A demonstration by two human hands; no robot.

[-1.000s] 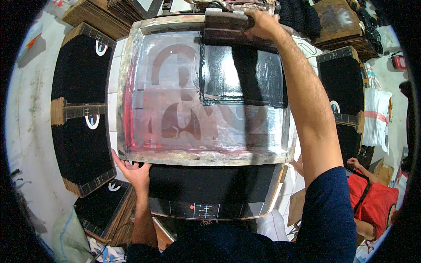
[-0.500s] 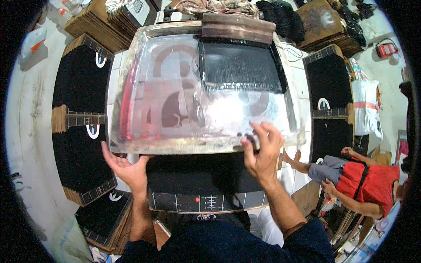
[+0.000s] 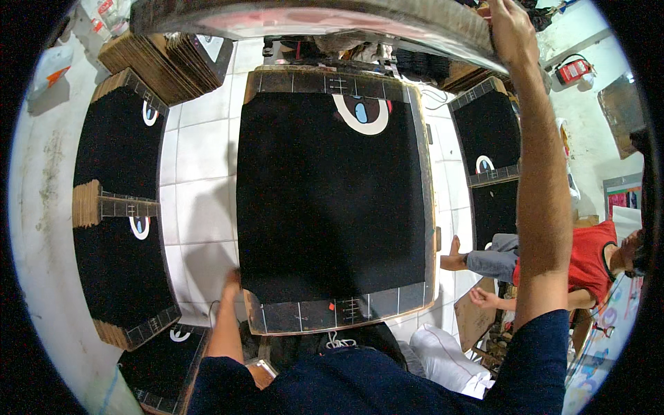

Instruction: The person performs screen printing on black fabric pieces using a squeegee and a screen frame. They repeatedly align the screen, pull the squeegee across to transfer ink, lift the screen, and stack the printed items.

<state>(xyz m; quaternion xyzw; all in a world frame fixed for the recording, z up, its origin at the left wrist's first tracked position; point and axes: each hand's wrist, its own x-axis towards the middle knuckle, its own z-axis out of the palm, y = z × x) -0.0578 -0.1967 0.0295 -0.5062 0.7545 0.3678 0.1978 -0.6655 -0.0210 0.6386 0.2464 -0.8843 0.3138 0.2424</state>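
Observation:
My right hand grips the edge of a screen printing frame, raised and tilted up across the far side of the view. Below the frame lies a board covered with black fabric. Near the fabric's far edge is a printed white ring with a blue and dark shape inside. At the board's near left edge is my left hand; its fingers are hidden or smeared, so its grip does not show.
Stacked boards with black fabric stand along the left, and others along the right. A person in a red top sits at the right. More stacked boards are at the far left. A white sack lies near me.
The screen frame has gone from lying over the board to raised at the far side, uncovering the print. My right hand rose with it; my left hand dropped to the board's edge.

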